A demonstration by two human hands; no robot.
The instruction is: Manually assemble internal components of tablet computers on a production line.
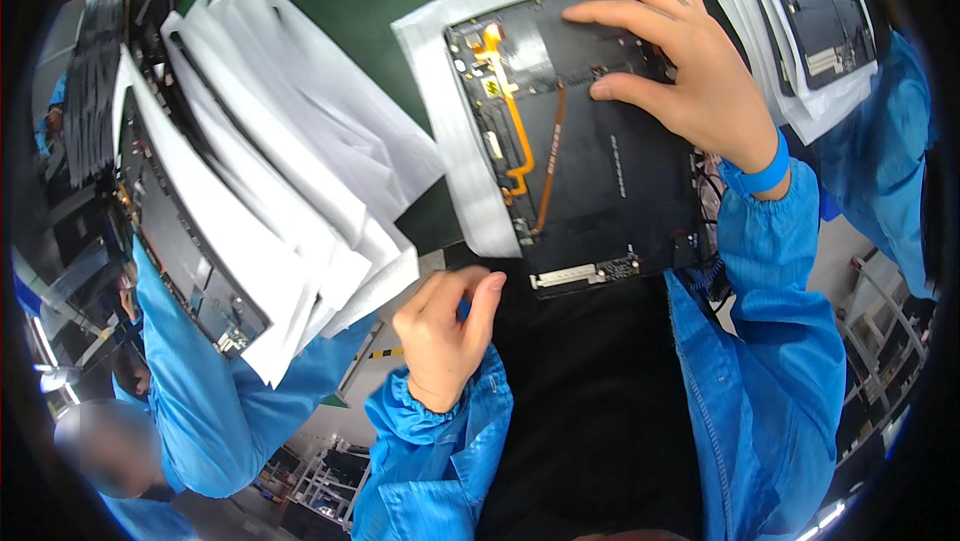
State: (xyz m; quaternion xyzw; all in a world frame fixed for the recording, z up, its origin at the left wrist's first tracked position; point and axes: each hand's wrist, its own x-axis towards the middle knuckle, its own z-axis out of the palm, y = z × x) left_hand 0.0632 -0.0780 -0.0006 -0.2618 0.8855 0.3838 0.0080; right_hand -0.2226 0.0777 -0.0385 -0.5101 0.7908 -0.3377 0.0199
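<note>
A black flat electronics panel [590, 156], with an orange flex cable [517, 131] and a thin brown ribbon along it, lies on a white foam sheet [470, 181]. Over its far right part my right hand [690, 66] rests with fingers spread, the thumb lying on the panel's face and the fingertips near its far edge. My left hand [440, 336] is at the panel's near left corner, apart from it. Its fingers are curled in and slightly blurred, and nothing shows in them.
To the left stands a fanned stack of similar panels [190, 241] between white foam sheets [330, 131]. Another stack of panels [820, 11] with foam is at the far right. A green table surface [350, 1] lies beneath. People in blue workwear [225, 421] are nearby.
</note>
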